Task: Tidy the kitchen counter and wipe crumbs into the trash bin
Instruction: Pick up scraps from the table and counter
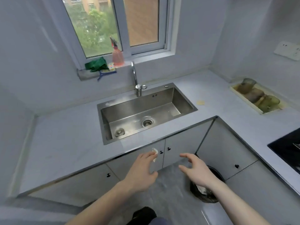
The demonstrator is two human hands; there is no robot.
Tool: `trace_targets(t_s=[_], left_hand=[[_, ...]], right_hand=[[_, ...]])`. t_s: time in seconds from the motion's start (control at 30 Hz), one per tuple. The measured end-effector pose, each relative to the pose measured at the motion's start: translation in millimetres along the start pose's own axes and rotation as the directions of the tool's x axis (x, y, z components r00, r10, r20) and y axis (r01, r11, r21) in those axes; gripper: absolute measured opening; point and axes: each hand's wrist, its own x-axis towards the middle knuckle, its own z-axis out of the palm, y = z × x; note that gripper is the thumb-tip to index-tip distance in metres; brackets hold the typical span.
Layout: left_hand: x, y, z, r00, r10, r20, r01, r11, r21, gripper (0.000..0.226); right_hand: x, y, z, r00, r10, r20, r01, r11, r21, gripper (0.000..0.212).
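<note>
Tabletop in pale grey stone is seen running in an L around a steel sink, with grey cabinet doors below its metal edge. At far left on the window ledge a green cloth is bunched up, with a small sponge just beside it and a pink spray bottle standing upright next to that. A curved tap rises behind the sink.

Below the front edge of the tabletop, the left hand is held out with fingers spread; a small white wad of paper is seen at its fingertips, and whether it is pinched or only touched cannot be told. The right hand is held beside it, apart from it, its grip open with fingers loosely curved and nothing in it. Directly under the right forearm a black-lined trash bin stands on the floor, with pale scraps inside.

Right of the sink a small yellowish scrap lies on the tabletop. Further right, against the wall, a shallow tray holds several glasses laid on their sides. A wall socket is mounted above, and a black hob is cut off at the right edge.
</note>
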Motion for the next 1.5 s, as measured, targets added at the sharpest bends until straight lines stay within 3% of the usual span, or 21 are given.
trace_targets(t_s=[0.3, 0.47, 0.73, 0.87, 0.93, 1.07, 1.27, 1.37, 1.5], left_hand=[[115, 76, 66, 0.922, 0.135, 0.364, -0.161, 0.986, 0.042, 0.066], [179, 121, 108, 0.810, 0.236, 0.536, -0.305, 0.952, 0.042, 0.059], [261, 170, 179, 0.633, 0.255, 0.731, -0.414, 0.909, 0.042, 0.050], [296, 179, 198, 0.552, 0.250, 0.796, -0.457, 0.889, 0.037, 0.058], [319, 181, 195, 0.567, 0.266, 0.780, -0.456, 0.890, 0.027, 0.059], [389, 184, 172, 0.678, 0.290, 0.676, -0.409, 0.912, 0.019, 0.053], [520, 196, 118, 0.865, 0.239, 0.442, -0.349, 0.918, 0.186, 0.054], [558, 197, 109, 0.891, 0.174, 0.419, -0.321, 0.894, 0.312, 0.056], [583, 187, 111, 0.883, -0.016, 0.469, -0.247, 0.834, 0.494, 0.060]], right_hand=[[-25, 87, -66, 0.928, 0.316, -0.198, -0.269, 0.935, 0.229, 0.040], [-25, 124, -95, 0.847, 0.457, -0.272, -0.374, 0.875, 0.307, 0.045], [-27, 161, -121, 0.716, 0.648, -0.258, -0.542, 0.750, 0.379, 0.040], [-15, 172, -133, 0.661, 0.699, -0.274, -0.578, 0.707, 0.407, 0.042], [-8, 176, -137, 0.644, 0.710, -0.285, -0.582, 0.696, 0.420, 0.040], [8, 180, -148, 0.627, 0.720, -0.298, -0.569, 0.684, 0.457, 0.041], [43, 179, -181, 0.645, 0.689, -0.331, -0.517, 0.712, 0.475, 0.043], [59, 177, -197, 0.658, 0.667, -0.349, -0.501, 0.734, 0.458, 0.046], [76, 173, -212, 0.678, 0.631, -0.376, -0.487, 0.770, 0.414, 0.046]])
